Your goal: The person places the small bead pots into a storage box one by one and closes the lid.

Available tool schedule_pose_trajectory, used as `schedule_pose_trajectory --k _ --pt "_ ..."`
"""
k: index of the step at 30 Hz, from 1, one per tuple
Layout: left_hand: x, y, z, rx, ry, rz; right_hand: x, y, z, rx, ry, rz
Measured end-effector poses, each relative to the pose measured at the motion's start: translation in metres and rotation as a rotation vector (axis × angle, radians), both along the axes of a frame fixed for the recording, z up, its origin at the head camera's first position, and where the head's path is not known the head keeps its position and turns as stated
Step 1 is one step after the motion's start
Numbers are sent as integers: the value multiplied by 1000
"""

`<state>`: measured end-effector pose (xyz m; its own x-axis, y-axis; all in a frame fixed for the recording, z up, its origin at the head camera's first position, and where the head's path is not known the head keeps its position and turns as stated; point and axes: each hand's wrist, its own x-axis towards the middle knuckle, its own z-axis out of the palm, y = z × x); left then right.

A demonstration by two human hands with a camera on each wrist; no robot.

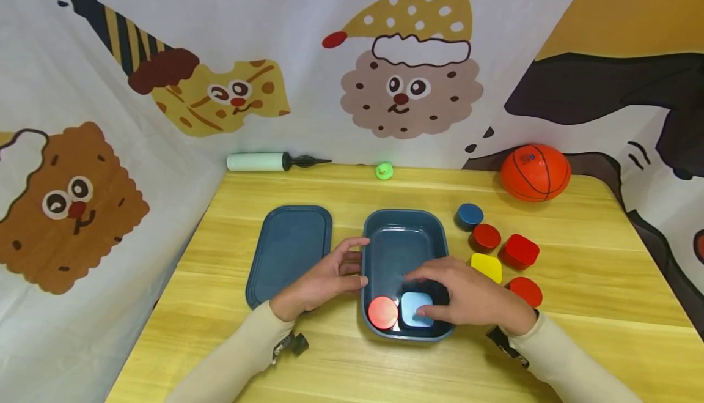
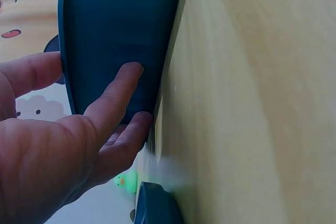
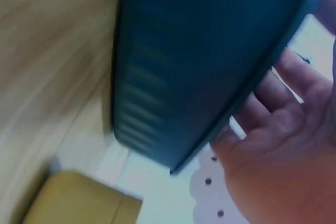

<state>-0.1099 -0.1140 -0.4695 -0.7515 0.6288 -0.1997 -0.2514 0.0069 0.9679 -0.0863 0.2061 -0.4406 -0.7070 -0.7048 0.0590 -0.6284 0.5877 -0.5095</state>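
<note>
A dark blue lunch box (image 1: pixel 404 225) stands uncovered at the middle of the table. In its near end sit a round red-lidded container (image 1: pixel 382 312) and a square light blue one (image 1: pixel 412 308), side by side. My left hand (image 1: pixel 332 274) touches the box's left side, fingers extended along the outer wall (image 2: pixel 105 35) and thumb at the rim in the left wrist view. My right hand (image 1: pixel 467 290) reaches over the right rim. Its thumb lies over the light blue container, while the index finger stretches out above the box floor, apart from the thumb.
Left of the box lies its dark blue lid (image 1: pixel 291 250). To the right are a blue round container (image 1: pixel 470 216), several red ones (image 1: pixel 519 251) and a yellow one (image 1: pixel 486 267). Along the back are a hand pump (image 1: pixel 257 162), green toy duck (image 1: pixel 384 171) and orange ball (image 1: pixel 536 173).
</note>
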Motion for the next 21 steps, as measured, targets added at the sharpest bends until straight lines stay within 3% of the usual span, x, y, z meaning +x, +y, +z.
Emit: schedule_pose_trajectory --k 7,15,21 --pt "-1 0 -2 -4 -4 2 -6 30 11 -142 88 -192" --pt "-1 0 -2 -6 -7 0 -14 73 13 -239 209 -306" --pt "-1 1 -2 -11 -14 7 -16 103 16 -294 134 -458"
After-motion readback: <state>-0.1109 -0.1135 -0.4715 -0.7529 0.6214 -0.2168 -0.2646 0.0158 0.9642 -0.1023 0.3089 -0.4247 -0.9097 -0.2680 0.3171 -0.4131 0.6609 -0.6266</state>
